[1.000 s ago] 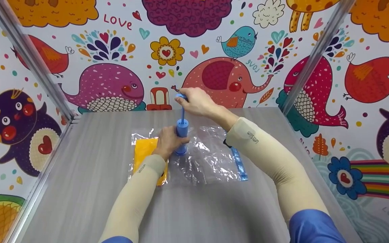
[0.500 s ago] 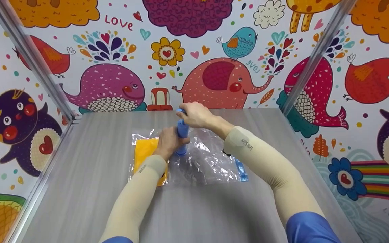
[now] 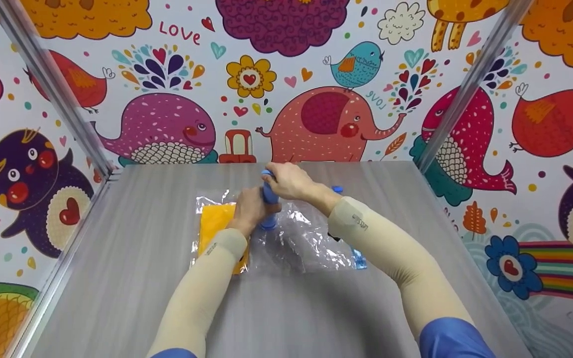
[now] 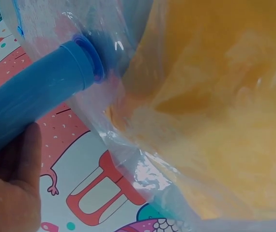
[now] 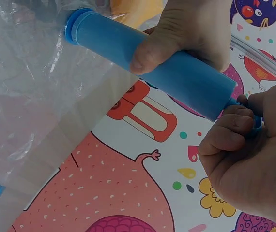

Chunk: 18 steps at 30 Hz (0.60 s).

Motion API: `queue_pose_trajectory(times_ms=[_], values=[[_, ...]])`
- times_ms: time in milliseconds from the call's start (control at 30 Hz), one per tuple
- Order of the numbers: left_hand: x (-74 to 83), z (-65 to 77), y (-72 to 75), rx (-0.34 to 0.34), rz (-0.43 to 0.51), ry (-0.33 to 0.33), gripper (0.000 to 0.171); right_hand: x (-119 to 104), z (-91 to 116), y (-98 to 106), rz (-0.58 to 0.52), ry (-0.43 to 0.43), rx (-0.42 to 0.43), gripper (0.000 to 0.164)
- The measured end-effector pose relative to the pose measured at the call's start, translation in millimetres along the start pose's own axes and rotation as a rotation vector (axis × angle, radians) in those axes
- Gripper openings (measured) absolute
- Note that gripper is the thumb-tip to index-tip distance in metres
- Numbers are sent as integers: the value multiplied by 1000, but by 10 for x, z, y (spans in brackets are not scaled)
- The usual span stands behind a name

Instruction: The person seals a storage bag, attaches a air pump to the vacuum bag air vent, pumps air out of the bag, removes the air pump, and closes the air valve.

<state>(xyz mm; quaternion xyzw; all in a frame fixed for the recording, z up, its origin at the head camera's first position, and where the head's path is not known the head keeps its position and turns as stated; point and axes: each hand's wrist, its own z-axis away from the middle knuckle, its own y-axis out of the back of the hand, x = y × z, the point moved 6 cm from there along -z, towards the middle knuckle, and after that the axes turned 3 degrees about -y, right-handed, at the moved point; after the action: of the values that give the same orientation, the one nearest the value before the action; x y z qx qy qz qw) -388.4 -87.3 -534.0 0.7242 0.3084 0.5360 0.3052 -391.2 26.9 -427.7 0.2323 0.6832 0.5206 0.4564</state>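
A blue hand pump (image 3: 270,194) stands upright on a clear plastic bag (image 3: 311,243), its collared foot against the film. My left hand (image 3: 250,209) grips the barrel, thumb across it in the right wrist view. Up top, my right hand (image 3: 289,180) holds the handle with curled fingers, close above the barrel; only a short bit of rod (image 5: 232,102) shows there. Inside the bag's left part lies a flat yellow item (image 3: 215,221), partly covered by my left arm. The left wrist view shows the pump's blue foot (image 4: 87,58) against the bag near the yellow.
The bag lies flat and wrinkled on a grey wood-grain table (image 3: 132,238). A blue strip (image 3: 358,259) runs along its right edge, with a small blue clip (image 3: 337,189) at the far end. Behind is a cartoon-printed wall (image 3: 167,124) with metal posts (image 3: 445,124) at the corners.
My right hand has come down with the pump handle, and the rod has slid into the barrel. The left hand stays around the barrel; the small blue clip has come into sight.
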Motion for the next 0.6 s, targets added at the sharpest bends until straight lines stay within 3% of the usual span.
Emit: queue_pose_trajectory(times_ms=[333,600], values=[[-21,-10,-24,-32,24,37,44,21,-2,33,-62,46,4,26],[-52,-3,-24,-28,53,65,45,-35,-32,243,-77,69,49,29]])
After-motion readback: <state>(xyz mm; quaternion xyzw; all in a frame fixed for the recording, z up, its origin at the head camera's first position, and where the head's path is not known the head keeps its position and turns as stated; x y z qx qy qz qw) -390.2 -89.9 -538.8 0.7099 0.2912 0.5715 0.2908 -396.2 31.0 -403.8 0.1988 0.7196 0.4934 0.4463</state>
